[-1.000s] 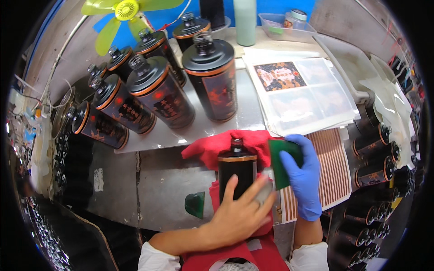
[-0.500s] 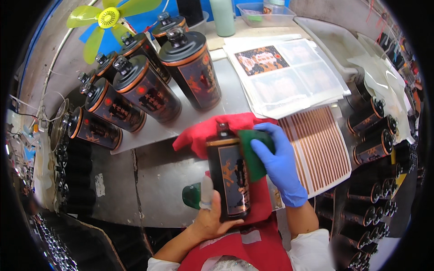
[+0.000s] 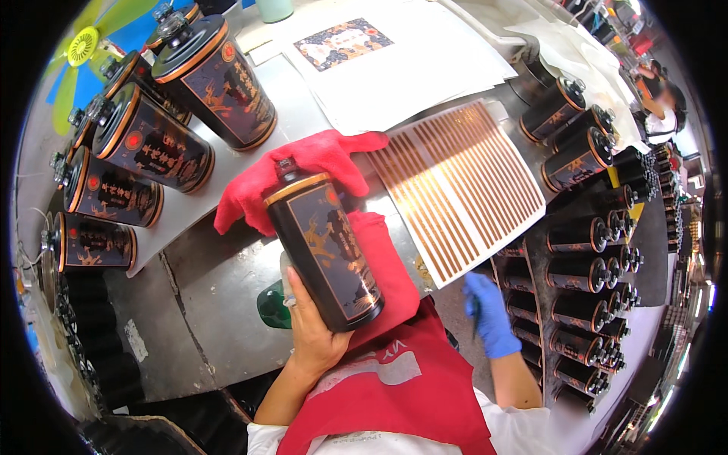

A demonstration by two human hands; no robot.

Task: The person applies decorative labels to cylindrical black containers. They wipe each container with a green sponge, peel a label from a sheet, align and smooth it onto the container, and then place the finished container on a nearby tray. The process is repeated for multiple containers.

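Note:
My bare left hand (image 3: 315,330) is closed round the lower part of a black bottle (image 3: 322,250) with a copper ring, a clear stopper and a dark label with orange print. The bottle leans to the left over red cloth. My right hand (image 3: 491,317), in a blue glove, hangs low beyond the table's right side, apart from the bottle. Its fingers are curled on a thin dark green piece (image 3: 476,317), seen edge-on and partly hidden. Beside my left hand a green glossy object (image 3: 273,306) lies on the metal table, its kind unclear.
A crumpled red cloth (image 3: 303,163) lies behind the bottle, and a folded red pad (image 3: 383,265) beneath it. Striped copper strips on a sheet (image 3: 462,189) overhang the table. Finished bottles (image 3: 220,83) stand left; several more (image 3: 580,273) fill racks at right. A fan (image 3: 82,47) is far left.
My right hand has drawn away from the bottle's side, down and to the right, with the green piece. My left hand still holds the bottle, now tilted left. The view has shifted right.

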